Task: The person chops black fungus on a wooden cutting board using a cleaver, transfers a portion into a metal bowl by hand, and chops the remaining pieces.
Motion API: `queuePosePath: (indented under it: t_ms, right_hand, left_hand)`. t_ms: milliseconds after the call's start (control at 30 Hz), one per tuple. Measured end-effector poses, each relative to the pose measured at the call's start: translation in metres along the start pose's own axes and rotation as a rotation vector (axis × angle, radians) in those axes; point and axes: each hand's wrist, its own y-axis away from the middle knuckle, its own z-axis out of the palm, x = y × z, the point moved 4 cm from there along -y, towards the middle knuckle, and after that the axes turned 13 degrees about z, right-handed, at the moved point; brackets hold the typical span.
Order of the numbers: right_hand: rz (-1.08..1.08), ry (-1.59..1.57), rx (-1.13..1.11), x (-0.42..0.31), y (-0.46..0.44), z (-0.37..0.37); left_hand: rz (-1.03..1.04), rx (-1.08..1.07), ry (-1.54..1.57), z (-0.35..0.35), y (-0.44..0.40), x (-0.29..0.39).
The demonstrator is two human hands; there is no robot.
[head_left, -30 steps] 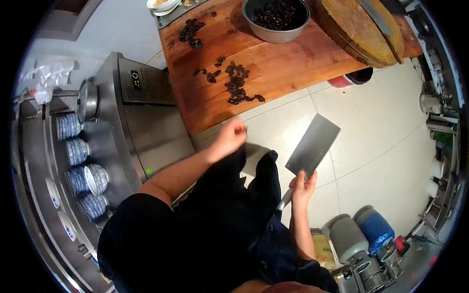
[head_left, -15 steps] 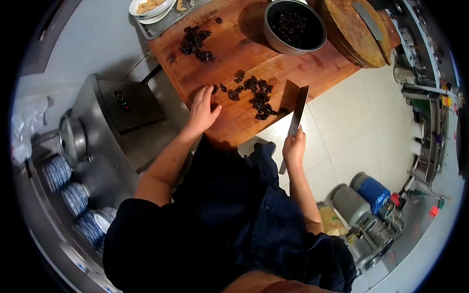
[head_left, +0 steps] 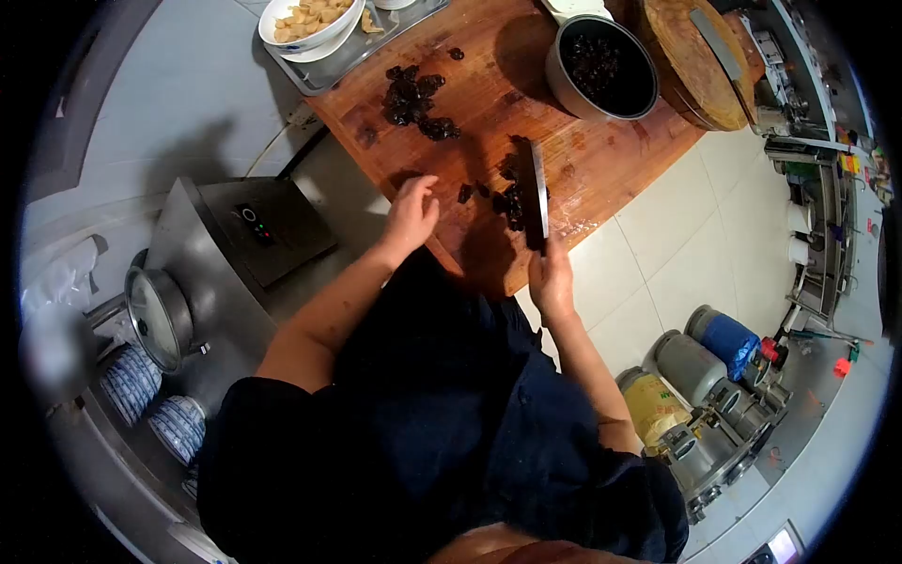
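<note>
**Cleaver [head_left: 538,188] now in over the worktop [head_left: 601,160], beside the near heap [head_left: 512,207]**

Since half a second ago the right hand [head_left: 552,277] has brought the blade from across the worktop's near edge to well inside it, and the left hand [head_left: 412,221] has bent its fingers.

At the far left corner of the worktop is a tray [head_left: 383,45], bearing a bowl [head_left: 343,26] of tan pieces. The far heap [head_left: 413,99] of dark, wet pieces lies nearby. The left hand is over the left edge, its fingers partly curled and loosely apart, with no hold on anything that shows. The near heap, also dark pieces, lies towards the near left corner, right up by the blade's left side; whether they touch is hard to tell. The right hand's fingers are closed around the cleaver's handle, over the near edge. Towards the right end are the pot [head_left: 564,89], with more dark pieces inside, and the block [head_left: 691,80], a knife [head_left: 716,42] lying on top.
</note>
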Motion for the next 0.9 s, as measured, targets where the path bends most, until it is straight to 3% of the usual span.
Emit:
queuePosePath:
  t_ms: [33, 67, 167, 233, 300, 367, 567, 700, 767, 867, 900]
  right_hand:
    - [-0.014, -0.01, -0.124, 0.011, 0.005, 0.008]
    - [-0.224, 0.038, -0.05, 0.01, 0.009, 0.015]
    - [-0.169, 0.142, -0.218, 0.008, 0.012, 0.029]
    - [-0.256, 0.171, -0.12, 0.017, -0.001, 0.029]
    - [-0.105, 0.214, -0.038, 0.031, -0.011, 0.022]
    - [-0.08, 0.177, 0.044, 0.023, -0.013, 0.002]
    - [0.094, 0.229, -0.024, 0.032, -0.013, 0.0]
    - [0.005, 0.167, 0.057, 0.039, -0.009, 0.006]
    - [0.001, 0.166, 0.053, 0.038, -0.01, 0.006]
    - [-0.008, 0.139, 0.072, 0.042, -0.009, 0.004]
    - [0.002, 0.136, 0.063, 0.042, -0.009, 0.004]
  left_hand:
    - [0.032, 0.049, -0.018, -0.007, 0.0, -0.002]
    - [0.016, 0.027, -0.043, -0.012, -0.001, -0.005]
    - [0.039, -0.031, -0.132, -0.023, -0.009, -0.004]
    - [0.14, -0.009, -0.245, -0.022, -0.027, -0.004]
    - [0.301, 0.059, -0.399, -0.011, -0.046, -0.001]
    - [0.267, 0.054, -0.465, -0.006, -0.069, 0.005]
    - [0.083, 0.024, -0.53, -0.005, -0.121, -0.006]
    - [-0.147, 0.259, 0.029, -0.01, -0.126, -0.021]
    - [-0.581, 0.2, 0.583, -0.001, -0.111, -0.022]
    - [-0.778, 0.126, 0.926, 0.017, -0.074, -0.012]
    - [-0.752, 0.119, 0.895, 0.022, -0.066, -0.007]
